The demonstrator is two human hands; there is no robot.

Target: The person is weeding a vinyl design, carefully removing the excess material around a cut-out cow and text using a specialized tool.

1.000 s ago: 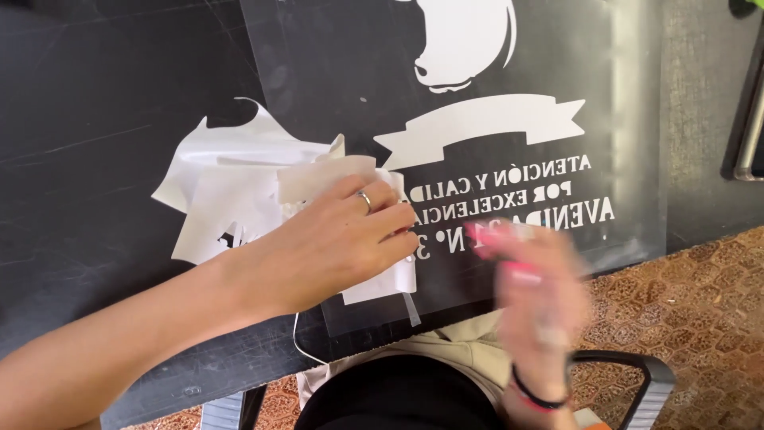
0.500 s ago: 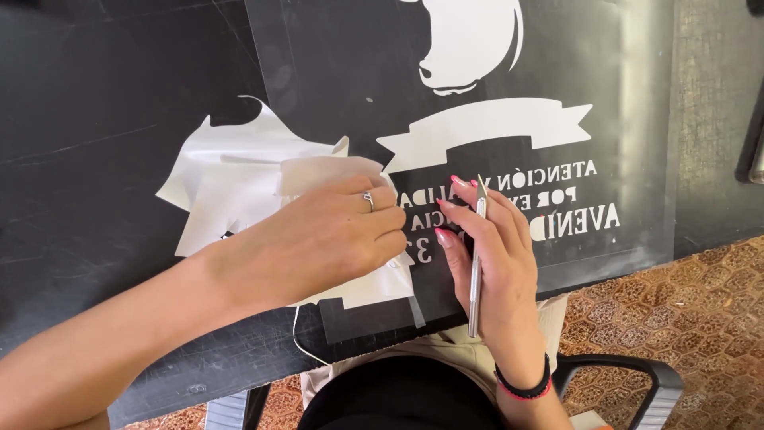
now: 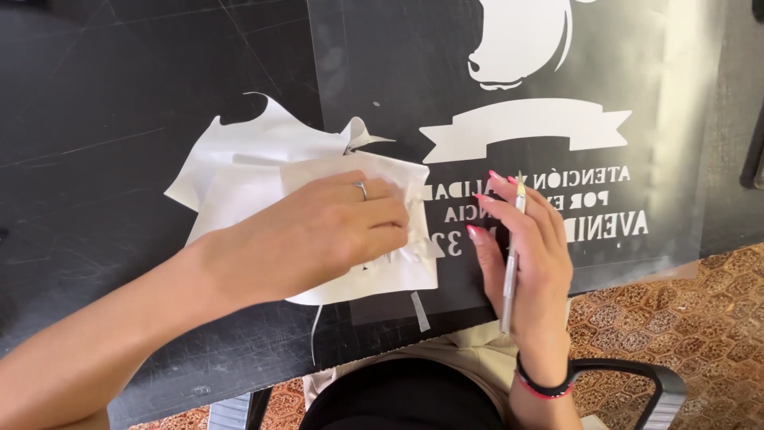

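Note:
My left hand (image 3: 318,231), with a ring on one finger, presses down on crumpled white peeled vinyl (image 3: 255,175) at the left edge of a clear transfer sheet (image 3: 398,72). The sheet lies on a black table and carries white mirrored lettering, a ribbon banner (image 3: 525,127) and an animal-head shape (image 3: 521,40). My right hand (image 3: 525,255) rests flat on the lettering with its fingers spread. A slim silver craft knife (image 3: 511,255) lies held between two of its fingers, blade tip pointing away from me.
The scratched black table (image 3: 119,103) extends left and back. Its front edge runs near my lap. A patterned orange floor (image 3: 684,318) and a black chair arm (image 3: 637,374) show at lower right. A dark object (image 3: 752,151) sits at the right edge.
My right hand came up from a blur near the table edge and settled flat on the lettering with the knife. My left hand stayed on the white vinyl.

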